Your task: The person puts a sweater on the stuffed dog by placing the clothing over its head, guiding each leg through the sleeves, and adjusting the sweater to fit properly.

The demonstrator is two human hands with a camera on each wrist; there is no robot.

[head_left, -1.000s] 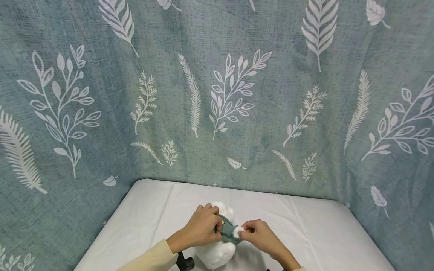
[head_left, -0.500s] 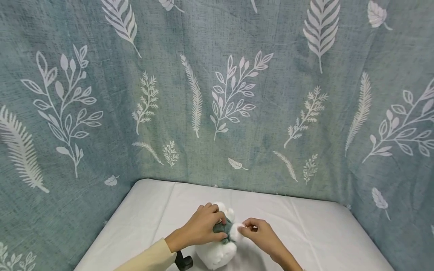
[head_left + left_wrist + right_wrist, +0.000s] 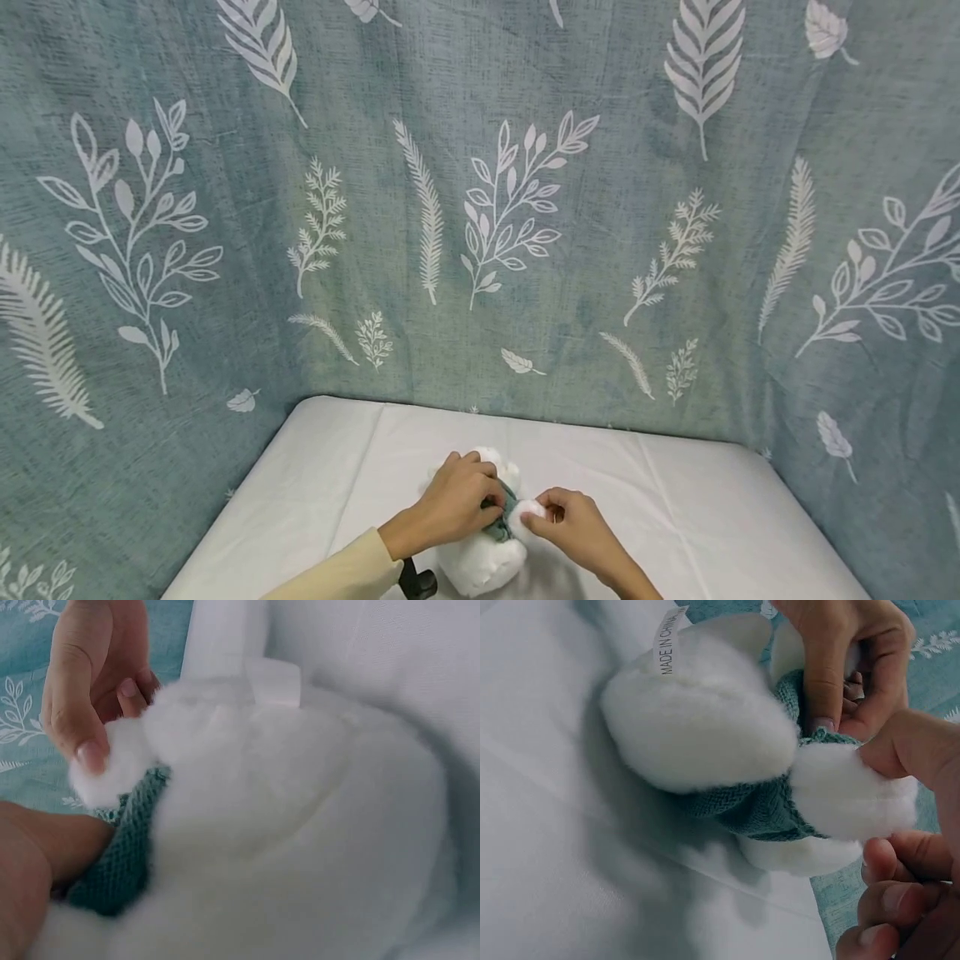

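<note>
A white plush toy (image 3: pixel 480 568) lies on the white surface, wearing a teal knitted sweater (image 3: pixel 133 851). My left hand (image 3: pixel 459 502) grips the knit, with the thumb tucked against its edge in the left wrist view. On the other side, my right hand (image 3: pixel 576 523) pinches the toy's fluffy white limb (image 3: pixel 847 791) between thumb and fingers. That limb pokes out of the sweater's opening, and the knit ends at its base. A second white limb shows beneath it in the right wrist view. My left hand covers part of the toy's middle.
White cloth (image 3: pixel 675 500) covers the table under the toy. Blue-green curtains (image 3: pixel 480 250) with white leaf prints stand behind and at both sides. A white tag (image 3: pixel 665 645) sticks up from the toy. A black wrist device (image 3: pixel 417 582) sits below my left wrist.
The sweater's edge has slid back toward the toy's body, so more of the white limb shows. My left fingers spread on the knit, then curled again. My right hand keeps its pinch.
</note>
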